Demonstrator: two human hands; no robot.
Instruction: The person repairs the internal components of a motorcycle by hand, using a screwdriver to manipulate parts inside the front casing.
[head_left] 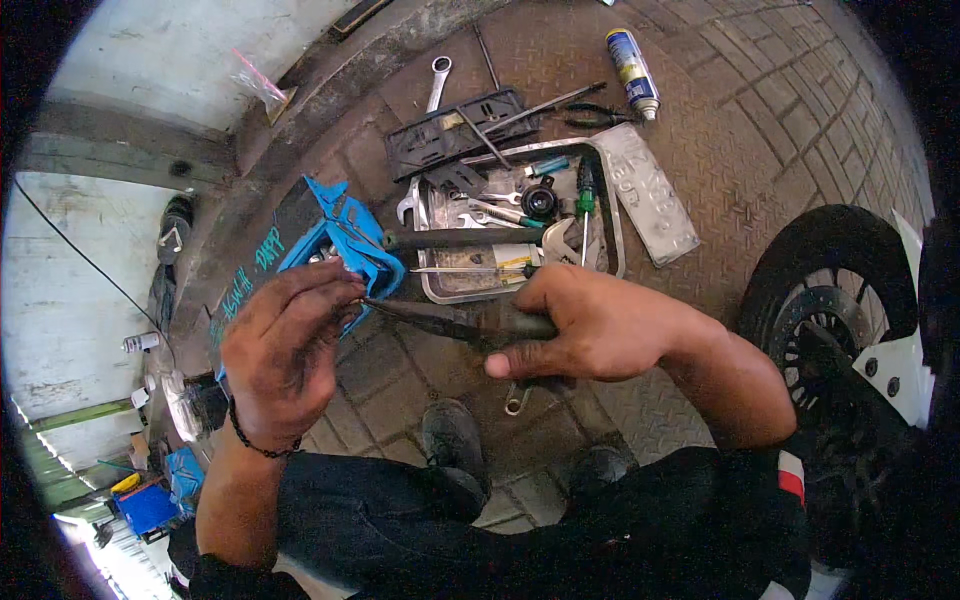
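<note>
My right hand (610, 325) is wrapped round the dark handles of a pair of long-nose pliers (425, 318), with its thumb laid along them. The jaws point left and meet the fingertips of my left hand (290, 345). Those fingers are pinched together at the plier tips around something too small to make out. Just beyond my left hand stands a blue cut-open plastic container (350, 235) holding small parts. A metal tray (432, 285) of tools lies past the pliers, with a dark-handled tool (450, 238) across it. A ring-ended wrench (516, 400) lies below my right hand.
Inside the tray are a green-handled screwdriver (585, 200) and several wrenches. Behind it lie a black plastic panel (440, 140), a ratchet wrench (438, 82) and a spray can (632, 75). A metal plate (650, 195) sits beside the tray. A motorcycle wheel (770, 270) stands at right.
</note>
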